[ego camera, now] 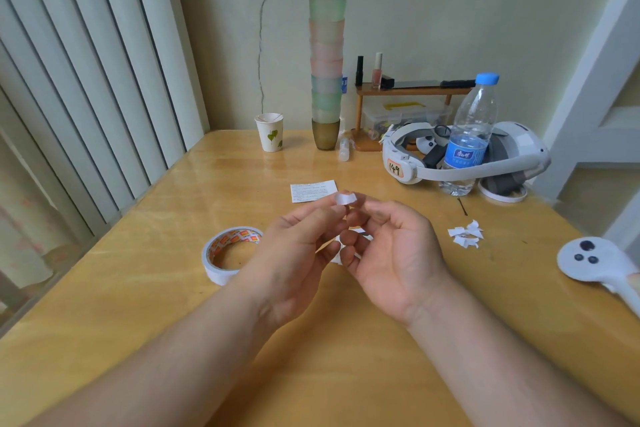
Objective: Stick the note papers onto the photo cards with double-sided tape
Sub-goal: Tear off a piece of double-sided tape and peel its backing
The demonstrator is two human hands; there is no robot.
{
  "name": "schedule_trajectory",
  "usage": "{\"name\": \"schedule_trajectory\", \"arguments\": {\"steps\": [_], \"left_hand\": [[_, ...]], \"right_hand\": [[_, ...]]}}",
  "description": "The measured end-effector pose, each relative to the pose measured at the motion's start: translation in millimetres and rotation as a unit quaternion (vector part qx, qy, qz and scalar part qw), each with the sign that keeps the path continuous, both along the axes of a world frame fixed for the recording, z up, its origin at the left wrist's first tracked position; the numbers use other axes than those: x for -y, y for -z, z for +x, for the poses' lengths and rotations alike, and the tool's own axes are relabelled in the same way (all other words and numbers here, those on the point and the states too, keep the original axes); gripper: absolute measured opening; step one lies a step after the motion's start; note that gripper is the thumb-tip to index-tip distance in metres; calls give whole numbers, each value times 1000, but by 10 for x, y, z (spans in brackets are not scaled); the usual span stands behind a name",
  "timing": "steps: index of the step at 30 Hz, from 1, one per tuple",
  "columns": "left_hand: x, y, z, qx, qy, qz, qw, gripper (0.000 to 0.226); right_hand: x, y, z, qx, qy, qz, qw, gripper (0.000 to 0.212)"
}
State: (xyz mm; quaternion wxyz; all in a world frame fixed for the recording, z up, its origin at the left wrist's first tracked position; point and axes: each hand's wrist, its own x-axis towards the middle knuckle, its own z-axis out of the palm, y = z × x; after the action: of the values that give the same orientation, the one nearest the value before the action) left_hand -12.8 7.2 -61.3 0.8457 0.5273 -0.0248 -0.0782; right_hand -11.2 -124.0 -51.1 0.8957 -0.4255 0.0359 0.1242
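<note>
Wooden counter (pixel 145 305), glossy, set in a corner w/ pale green wall & vertical blinds at left. My left hand (pixel 294 253) & right hand (pixel 391 253) are raised mid-counter, fingertips of both pinching a small white tape piece (pixel 345 199). Tape roll (pixel 230 253) lies just left of my left hand. Note paper (pixel 313 190) lies flat beyond my hands; paper scraps (pixel 465 234) to the right.
</note>
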Motion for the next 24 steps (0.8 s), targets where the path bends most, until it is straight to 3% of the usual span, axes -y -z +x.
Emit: {"name": "schedule_trajectory", "arguments": {"steps": [7,10,12,15,16,17,19,20,24], "left_hand": [[-5,2,-40,3,-40,-4,999,17],[-18,10,-39,-15,-81,5,997,17],[-34,25,-33,-20,-108,16,994,17],[-37,27,-38,-13,-142,19,990,14],[-37,25,-36,-12,-155,18,988,14],[-39,18,-35,-12,-168,16,986,15],[-55,11,-25,-10,-179,13,984,18],[-64,8,-27,-8,-177,17,984,18],[-50,3,-73,9,-151,49,987,21]], "right_hand": [[-61,25,-40,66,-2,-63,996,33],[-74,77,-35,142,40,-162,976,28],[-51,153,-15,229,102,-293,923,32],[-40,260,-14,362,192,-497,765,45],[-43,273,-9,373,209,-528,734,51],[-38,265,10,353,215,-535,737,58],[-3,211,55,278,198,-492,801,64],[26,184,64,260,183,-462,828,58],[61,104,-8,254,125,-391,876,20]]}}
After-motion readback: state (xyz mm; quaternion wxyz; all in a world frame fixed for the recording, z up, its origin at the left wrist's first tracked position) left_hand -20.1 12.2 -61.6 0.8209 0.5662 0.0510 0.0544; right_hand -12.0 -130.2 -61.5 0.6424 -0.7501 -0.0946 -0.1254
